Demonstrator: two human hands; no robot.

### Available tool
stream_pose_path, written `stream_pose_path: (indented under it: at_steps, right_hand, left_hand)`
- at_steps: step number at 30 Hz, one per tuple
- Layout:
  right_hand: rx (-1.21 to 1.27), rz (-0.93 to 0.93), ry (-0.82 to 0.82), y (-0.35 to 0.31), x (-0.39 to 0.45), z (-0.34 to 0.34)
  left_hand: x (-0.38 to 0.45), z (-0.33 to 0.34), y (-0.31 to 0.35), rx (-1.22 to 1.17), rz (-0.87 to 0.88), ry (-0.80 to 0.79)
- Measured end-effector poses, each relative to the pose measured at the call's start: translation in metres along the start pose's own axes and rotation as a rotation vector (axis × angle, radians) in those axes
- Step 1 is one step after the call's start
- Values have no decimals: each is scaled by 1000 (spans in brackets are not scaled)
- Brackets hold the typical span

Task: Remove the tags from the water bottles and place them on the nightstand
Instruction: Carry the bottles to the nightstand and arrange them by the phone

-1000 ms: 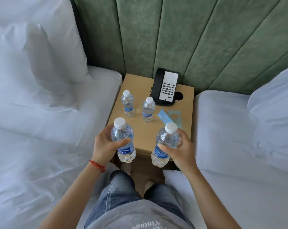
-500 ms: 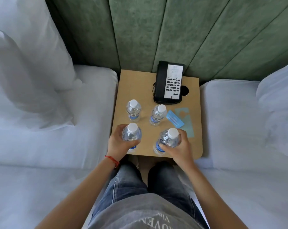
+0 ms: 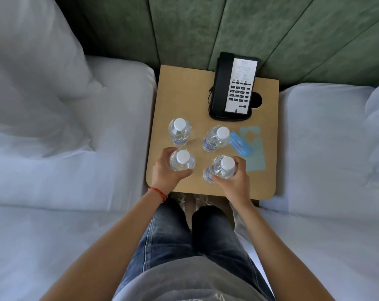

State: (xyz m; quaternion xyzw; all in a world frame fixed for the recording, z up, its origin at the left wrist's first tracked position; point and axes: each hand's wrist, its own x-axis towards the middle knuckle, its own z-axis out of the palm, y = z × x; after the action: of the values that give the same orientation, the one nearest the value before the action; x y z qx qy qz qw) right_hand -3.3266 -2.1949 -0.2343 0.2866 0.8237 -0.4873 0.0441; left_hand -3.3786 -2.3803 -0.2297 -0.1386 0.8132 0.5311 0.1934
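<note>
Four water bottles stand upright, caps up, on the bench (image 3: pixel 184 88). The left hand (image 3: pixel 165 172) grips the seven-o'clock bottle (image 3: pixel 182 160) — the right hand (image 3: pixel 233 181) grips the five-o'clock bottle (image 3: pixel 222 169) — fingers curled round each.

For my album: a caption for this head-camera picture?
Two hands hold two bottles upright over the nightstand.

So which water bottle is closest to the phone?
The back right bottle, the free one standing beside the blue tags, just in front of the black phone. The back left one stands farther off, and hands hold the front two.
</note>
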Motion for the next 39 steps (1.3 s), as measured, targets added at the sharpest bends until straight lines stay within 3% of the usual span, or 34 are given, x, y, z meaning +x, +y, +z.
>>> stream_pose_path:
  at_steps: [10, 18, 31, 39]
  right_hand:
    - [65, 8, -11, 18, 12, 14]
    - [33, -41, -9, 19, 12, 14]
    - [-97, -92, -155, 17, 1, 3]
    - [7, -100, -186, -2, 2, -16]
  left_hand:
    - [8, 10, -12, -18, -36, 47]
    - [11, 7, -17, 31, 30, -64]
    - [4, -2, -21, 90, 21, -105]
    - [-4, -5, -8, 39, -29, -135]
